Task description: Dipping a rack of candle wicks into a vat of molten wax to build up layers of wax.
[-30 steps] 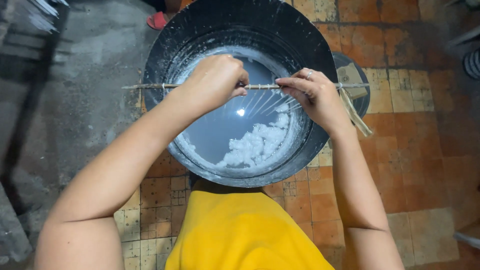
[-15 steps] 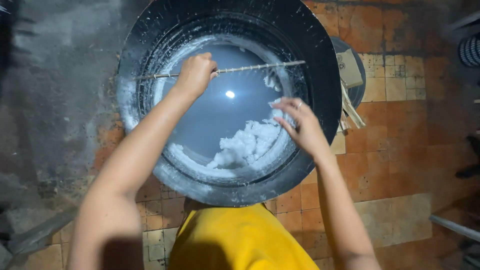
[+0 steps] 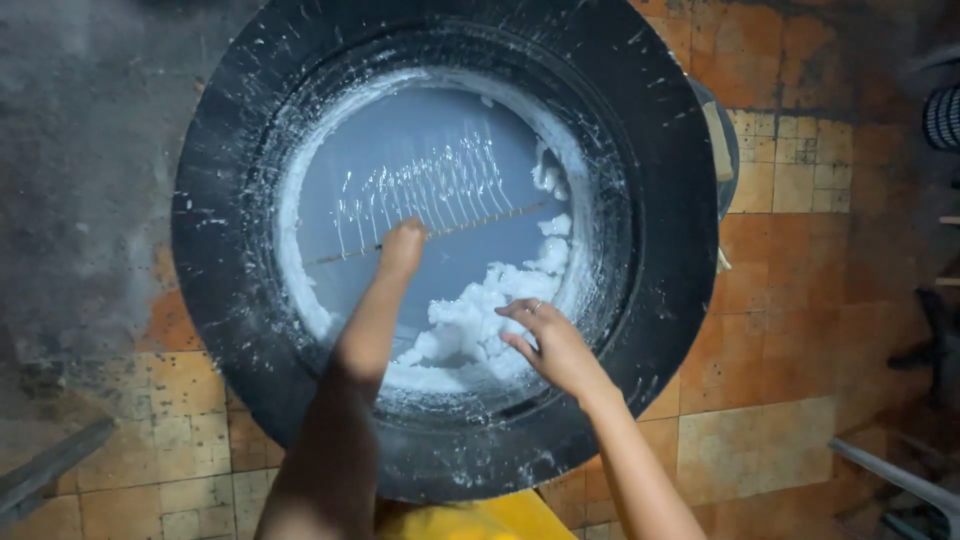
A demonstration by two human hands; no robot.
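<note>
The left hand (image 3: 402, 246) is clenched around a thin stick (image 3: 430, 235) that carries a row of pale strands, holding it low over the grey liquid inside a large black tub (image 3: 215, 250). The stick lies slightly tilted across the tub's middle. The right hand (image 3: 548, 342) is released, fingers spread, grasping nothing, resting at a heap of white foam (image 3: 470, 325) near the tub's near wall. White splashes coat the tub's inner rim, and orange floor tiles (image 3: 770, 330) surround it
</note>
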